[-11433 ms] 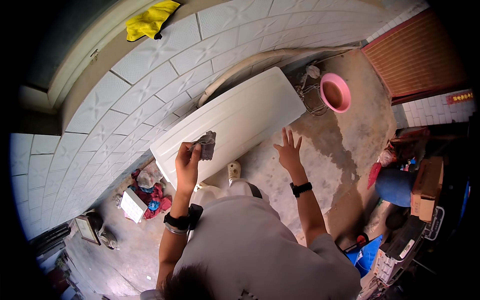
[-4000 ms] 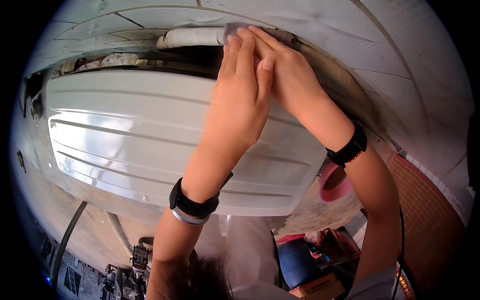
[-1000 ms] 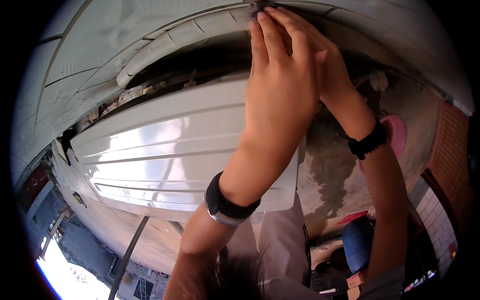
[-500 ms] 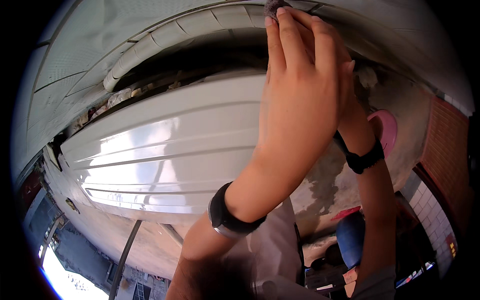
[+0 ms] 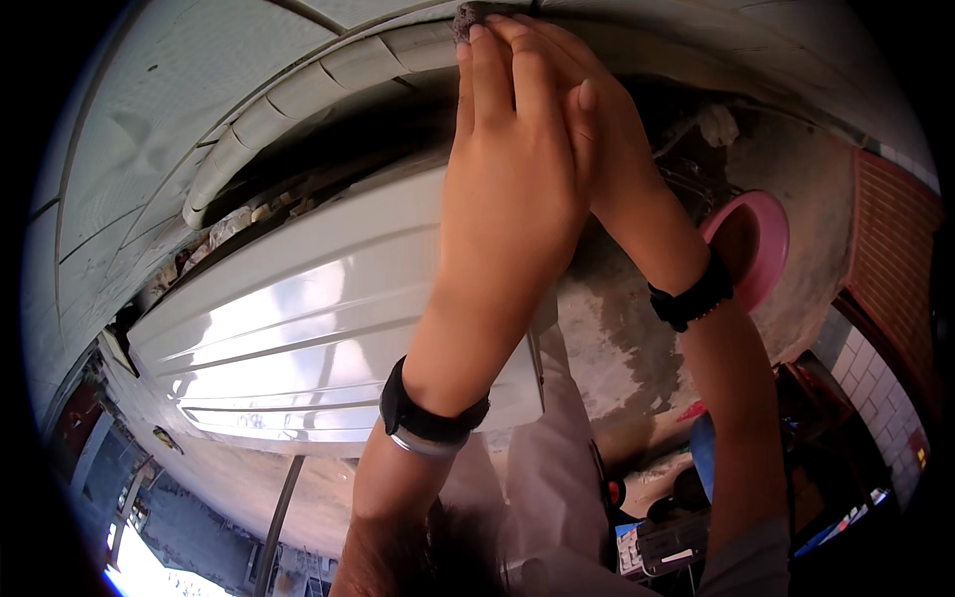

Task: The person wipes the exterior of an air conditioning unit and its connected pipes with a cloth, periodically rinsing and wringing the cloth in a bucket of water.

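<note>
A dark grey-brown, rough-looking wad (image 5: 468,18) is at the top edge, against the upper side of a white pipe (image 5: 343,72) that runs along a pale panelled wall (image 5: 149,109). My left hand (image 5: 512,179) reaches up with its fingers close together and their tips on the wad. Behind it, partly covered, my right hand (image 5: 617,129) overlaps the left, its fingertips also at the wad. I cannot make out what the wad is made of. Both wrists wear black bands. Below my hands lies a glossy white ridged panel (image 5: 288,289).
A pink basin (image 5: 771,249) stands on the stained floor to the right, near a brick-red grid surface (image 5: 895,239). A dark bar (image 5: 284,517) rises at lower left. Small debris (image 5: 231,227) lies in the gap under the pipe.
Both hands and the wad have shifted left along the pipe. More of the pink basin shows now, and my two hands overlap less.
</note>
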A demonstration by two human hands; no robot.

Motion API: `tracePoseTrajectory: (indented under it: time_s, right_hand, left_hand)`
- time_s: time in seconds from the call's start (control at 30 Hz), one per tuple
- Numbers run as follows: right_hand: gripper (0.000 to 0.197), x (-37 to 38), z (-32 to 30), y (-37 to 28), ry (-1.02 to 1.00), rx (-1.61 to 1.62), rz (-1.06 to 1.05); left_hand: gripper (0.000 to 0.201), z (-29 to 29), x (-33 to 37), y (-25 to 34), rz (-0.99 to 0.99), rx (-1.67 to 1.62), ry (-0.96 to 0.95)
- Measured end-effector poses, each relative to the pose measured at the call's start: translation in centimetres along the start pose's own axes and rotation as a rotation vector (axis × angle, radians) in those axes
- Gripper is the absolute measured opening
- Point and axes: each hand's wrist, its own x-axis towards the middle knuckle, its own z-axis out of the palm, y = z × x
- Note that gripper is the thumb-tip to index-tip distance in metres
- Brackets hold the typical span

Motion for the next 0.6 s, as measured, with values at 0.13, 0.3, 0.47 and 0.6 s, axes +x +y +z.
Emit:
tracePoseTrajectory:
  time_s: [0.13,0.3,0.47,0.6]
  right_hand:
    - [0.032,-0.8,-0.6,1.8,0.058,0.081,0.034]
    - [0.033,-1.4,-1.4,1.9,0.077,0.55,0.209]
    - [0.036,-0.6,-3.6,3.5,-0.076,0.153,0.012]
    - [0.034,-2.0,-3.6,3.7,0.08,0.678,0.382]
  left_hand:
    - [0.035,0.8,0.6,1.3,0.043,-0.02,0.016]
    - [0.028,1.2,1.7,3.0,0.021,-0.044,-0.087]
    - [0.022,1.8,2.3,4.1,-0.121,-0.07,-0.145]
    - [0.043,3.8,2.7,2.2,0.094,-0.045,-0.15]
